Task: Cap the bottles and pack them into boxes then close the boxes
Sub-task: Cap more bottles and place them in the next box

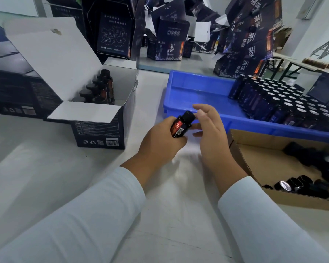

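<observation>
Your left hand (160, 143) grips the bottle (180, 126) tilted above the bench (46, 168), while your right hand (209, 128) sits loose and open beside its cap (190, 115). If that cap's not fully tight, it could leak once packed in the open box (101, 118).

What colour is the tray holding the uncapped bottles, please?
Blue; the tray shows best in the head view.

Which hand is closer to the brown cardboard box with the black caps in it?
The right. The right hand hovers just left of the brown cardboard box of black caps, near its corner. The left hand is farther left, gripping the small dark bottle with a black cap.
</observation>
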